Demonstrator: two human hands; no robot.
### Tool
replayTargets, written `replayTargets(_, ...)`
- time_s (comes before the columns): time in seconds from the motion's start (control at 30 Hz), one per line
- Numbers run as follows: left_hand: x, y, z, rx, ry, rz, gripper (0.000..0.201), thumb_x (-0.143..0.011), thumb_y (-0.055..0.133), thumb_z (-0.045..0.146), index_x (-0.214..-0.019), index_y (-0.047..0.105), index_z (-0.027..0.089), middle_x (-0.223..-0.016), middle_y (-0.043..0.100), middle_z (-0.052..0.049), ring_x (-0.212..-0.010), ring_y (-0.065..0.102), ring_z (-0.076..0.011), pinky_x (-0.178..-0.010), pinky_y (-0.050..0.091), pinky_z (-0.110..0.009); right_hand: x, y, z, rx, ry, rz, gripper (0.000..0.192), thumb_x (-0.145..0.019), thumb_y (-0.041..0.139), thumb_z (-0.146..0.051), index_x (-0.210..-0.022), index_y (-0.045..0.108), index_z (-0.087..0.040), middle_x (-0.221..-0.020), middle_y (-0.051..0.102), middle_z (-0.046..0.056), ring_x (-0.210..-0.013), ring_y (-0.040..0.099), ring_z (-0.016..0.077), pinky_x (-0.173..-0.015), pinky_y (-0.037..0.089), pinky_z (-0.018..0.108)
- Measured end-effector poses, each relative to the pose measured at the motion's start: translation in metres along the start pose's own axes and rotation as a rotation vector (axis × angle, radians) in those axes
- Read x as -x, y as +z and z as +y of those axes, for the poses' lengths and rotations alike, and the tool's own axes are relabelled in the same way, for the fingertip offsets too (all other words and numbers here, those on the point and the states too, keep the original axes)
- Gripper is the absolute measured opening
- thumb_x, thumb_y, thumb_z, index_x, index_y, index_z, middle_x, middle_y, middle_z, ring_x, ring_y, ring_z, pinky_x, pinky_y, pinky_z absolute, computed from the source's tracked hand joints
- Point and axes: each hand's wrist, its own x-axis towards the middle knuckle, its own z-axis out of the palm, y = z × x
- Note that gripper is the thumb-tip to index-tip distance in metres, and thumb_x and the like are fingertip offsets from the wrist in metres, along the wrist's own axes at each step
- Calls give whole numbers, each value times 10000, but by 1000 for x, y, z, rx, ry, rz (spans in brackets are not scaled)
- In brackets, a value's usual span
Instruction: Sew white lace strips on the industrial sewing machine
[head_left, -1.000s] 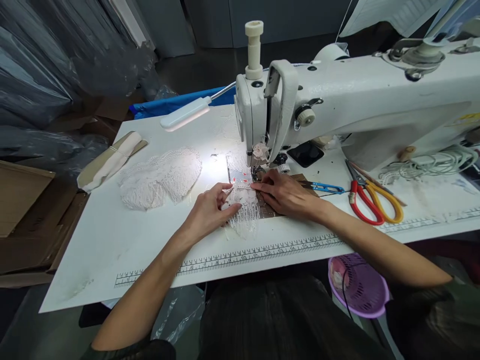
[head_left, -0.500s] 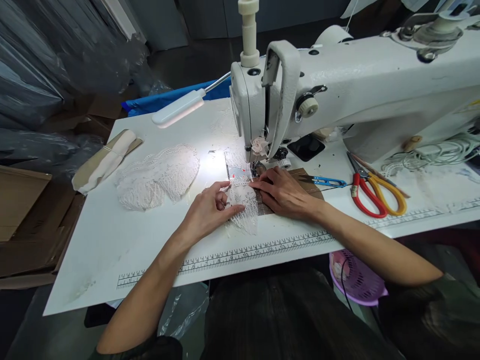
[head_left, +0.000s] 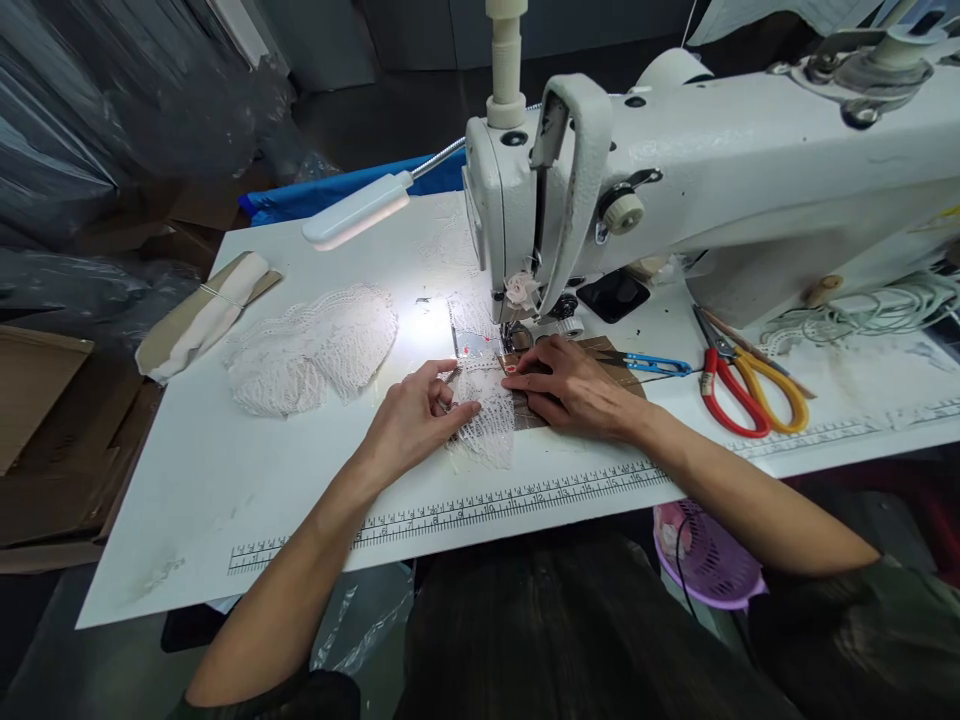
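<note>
A small piece of white lace (head_left: 487,420) lies flat in front of the needle area of a white sewing machine (head_left: 675,190). My left hand (head_left: 416,420) presses its left edge with the fingers spread on the cloth. My right hand (head_left: 574,385) lies flat on the lace's right edge and on a brown card (head_left: 619,355) beneath it, fingertips just before the presser foot (head_left: 514,335). Neither hand grips anything; both hold the lace down on the white table (head_left: 225,480).
A pile of white lace pieces (head_left: 315,345) lies at left, with a rolled cloth bundle (head_left: 202,315) beyond it. Blue thread snips (head_left: 652,365) and red-and-yellow scissors (head_left: 750,390) lie right of my hand. A lamp (head_left: 356,210) shines on the needle area. A purple basket (head_left: 705,560) sits below the table edge.
The lace and both hands have crept slightly toward the presser foot. The view has shifted a little; the hands keep the same pose.
</note>
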Motion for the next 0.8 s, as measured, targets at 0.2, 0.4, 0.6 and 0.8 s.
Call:
replayTargets(0.2, 0, 0, -4, 18, -1, 2, 588, -822, 688, 482, -1306, 541, 183, -747, 640, 10, -564, 561, -122, -533, 440, -261, 3, -2, 2, -127, -89, -16, 350, -927, 485, -188, -1187, 705, -264, -1125, 589, 100, -1086, 555, 235, -953, 498, 466)
replayTargets(0.4, 0, 0, -6, 37, -12, -8, 593, -822, 693, 483, -1314, 533, 191, -724, 615, 26, -551, 541, -115, -527, 430, -255, 3, -1, 2, -59, -107, -42, 320, -900, 536, -191, -1151, 728, -244, -1088, 591, 114, -1070, 557, 260, -934, 500, 502)
replayTargets(0.6, 0, -2, -2, 14, -27, -11, 610, -831, 678, 501, -1331, 526, 187, -736, 628, 14, -557, 538, -121, -525, 429, -263, 4, 0, 2, -55, -107, -52, 323, -913, 534, -205, -1178, 714, -247, -1103, 590, 121, -1093, 547, 272, -945, 487, 516)
replayTargets(0.8, -2, 0, -2, -276, 211, 265, 392, -872, 638, 474, -1160, 661, 209, -852, 648, -28, -569, 526, -112, -502, 404, -251, 4, -1, 2, -9, -120, -72, 326, -911, 537, -219, -1184, 712, -256, -1104, 596, 109, -1070, 532, 269, -971, 459, 520)
